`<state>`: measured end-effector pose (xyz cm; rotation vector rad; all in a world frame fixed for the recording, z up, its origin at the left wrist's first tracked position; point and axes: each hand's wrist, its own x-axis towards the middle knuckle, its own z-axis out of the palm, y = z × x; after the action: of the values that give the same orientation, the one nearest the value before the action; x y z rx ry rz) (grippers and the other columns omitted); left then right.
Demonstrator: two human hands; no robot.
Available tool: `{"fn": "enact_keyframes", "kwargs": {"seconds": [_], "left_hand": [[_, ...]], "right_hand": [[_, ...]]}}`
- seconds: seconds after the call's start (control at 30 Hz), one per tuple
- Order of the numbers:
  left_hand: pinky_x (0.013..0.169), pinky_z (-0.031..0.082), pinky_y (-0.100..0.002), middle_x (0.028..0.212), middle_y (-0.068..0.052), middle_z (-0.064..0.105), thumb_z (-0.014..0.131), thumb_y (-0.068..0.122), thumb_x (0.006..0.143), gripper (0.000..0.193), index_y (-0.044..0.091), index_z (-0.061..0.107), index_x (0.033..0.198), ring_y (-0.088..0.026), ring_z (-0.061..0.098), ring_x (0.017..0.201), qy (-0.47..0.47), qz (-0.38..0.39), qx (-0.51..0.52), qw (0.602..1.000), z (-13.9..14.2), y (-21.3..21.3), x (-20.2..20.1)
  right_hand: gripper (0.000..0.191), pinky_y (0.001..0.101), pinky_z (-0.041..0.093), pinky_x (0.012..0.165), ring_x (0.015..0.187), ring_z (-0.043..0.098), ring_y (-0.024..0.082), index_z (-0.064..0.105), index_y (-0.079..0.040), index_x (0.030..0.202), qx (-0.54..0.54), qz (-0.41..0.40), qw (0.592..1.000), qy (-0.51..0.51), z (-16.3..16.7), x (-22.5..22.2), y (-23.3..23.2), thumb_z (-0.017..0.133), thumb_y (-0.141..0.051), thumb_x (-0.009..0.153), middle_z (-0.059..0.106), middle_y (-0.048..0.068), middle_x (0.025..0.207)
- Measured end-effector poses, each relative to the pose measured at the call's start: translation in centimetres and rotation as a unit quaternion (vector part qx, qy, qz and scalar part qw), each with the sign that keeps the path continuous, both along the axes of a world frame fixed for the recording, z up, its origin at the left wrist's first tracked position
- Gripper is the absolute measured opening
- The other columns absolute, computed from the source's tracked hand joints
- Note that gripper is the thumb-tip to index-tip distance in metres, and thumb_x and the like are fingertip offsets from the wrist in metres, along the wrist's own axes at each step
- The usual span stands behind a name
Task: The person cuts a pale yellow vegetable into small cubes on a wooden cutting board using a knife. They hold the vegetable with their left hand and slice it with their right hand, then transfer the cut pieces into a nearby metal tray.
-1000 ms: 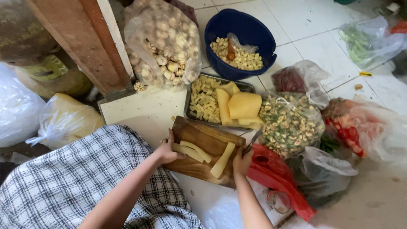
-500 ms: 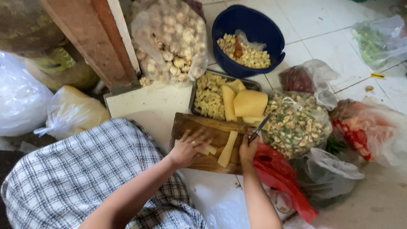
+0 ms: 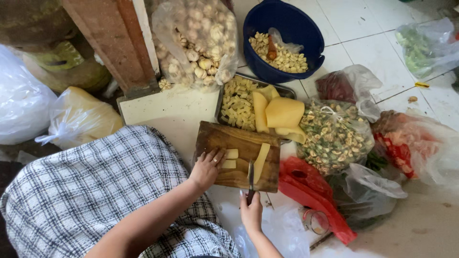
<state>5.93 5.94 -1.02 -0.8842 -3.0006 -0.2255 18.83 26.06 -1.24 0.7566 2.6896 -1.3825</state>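
Here the right hand has its fingers closed round a knife w/ blade over the cutting board, left hand fingers spread on yellow slabs — mid-slicing; next cut prob. needs fingertips tucked clear.

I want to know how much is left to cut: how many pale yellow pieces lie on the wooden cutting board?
3: two short blocks stacked by the left hand, one long strip right of the knife held by the right hand. Others may be hidden.
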Motion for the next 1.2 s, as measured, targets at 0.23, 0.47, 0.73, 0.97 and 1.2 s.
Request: {"fn": "enact_keyframes", "kwargs": {"seconds": [0.23,0.47,0.73,0.97,1.2], "left_hand": [[0.117,0.025,-0.061,0.164,-0.012,0.028,0.054,0.026,0.098,0.074,0.010,0.026,0.164,-0.034,0.026,0.151,-0.053,-0.024,-0.036,0.998,1.3,0.3,0.6],[0.121,0.004,-0.063,0.168,-0.002,0.015,0.052,0.048,0.095,0.081,0.019,0.018,0.163,-0.029,0.003,0.157,-0.067,-0.031,-0.075,0.995,1.9,1.8,-0.8],[0.122,0.003,-0.063,0.172,-0.001,0.013,0.051,0.048,0.097,0.078,0.017,0.021,0.163,-0.021,0.008,0.157,-0.013,-0.115,-0.070,0.991,0.2,2.9,-0.2],[0.126,0.012,-0.047,0.169,-0.003,0.024,0.052,0.037,0.099,0.076,0.016,0.022,0.166,-0.021,0.017,0.156,-0.123,-0.166,0.080,0.975,-0.9,0.2,-2.5],[0.122,0.004,-0.067,0.167,0.006,0.018,0.052,0.038,0.096,0.070,0.027,0.023,0.159,-0.021,0.010,0.157,-0.052,-0.156,-0.071,0.984,0.5,0.5,-1.4]], "right_hand": [[0.028,0.0488,0.049,0.067,0.073,0.065,0.036,0.047,-0.005,0.115,0.020,0.000,1.000,0.017,-3.9,0.2,-0.3,0.058,-0.027,0.101,0.067,0.018,0.081],[0.023,0.0473,0.052,0.056,0.057,0.068,0.035,0.050,-0.006,0.111,-0.013,-0.002,0.999,-0.050,-0.9,-1.0,-2.3,0.059,-0.023,0.098,0.067,0.015,0.070],[0.021,0.0477,0.052,0.056,0.061,0.071,0.035,0.051,-0.007,0.112,0.040,-0.011,0.999,-0.019,0.4,-0.3,-3.2,0.058,-0.023,0.101,0.070,0.017,0.072],[0.027,0.0538,0.053,0.070,0.085,0.070,0.047,0.048,-0.007,0.118,0.073,0.031,0.996,0.029,-0.9,0.1,-2.3,0.059,-0.021,0.097,0.073,0.024,0.090],[0.024,0.0557,0.053,0.072,0.090,0.069,0.049,0.047,-0.005,0.116,0.058,0.025,0.997,0.048,-1.6,-0.3,-2.1,0.057,-0.018,0.099,0.072,0.027,0.094]]}}
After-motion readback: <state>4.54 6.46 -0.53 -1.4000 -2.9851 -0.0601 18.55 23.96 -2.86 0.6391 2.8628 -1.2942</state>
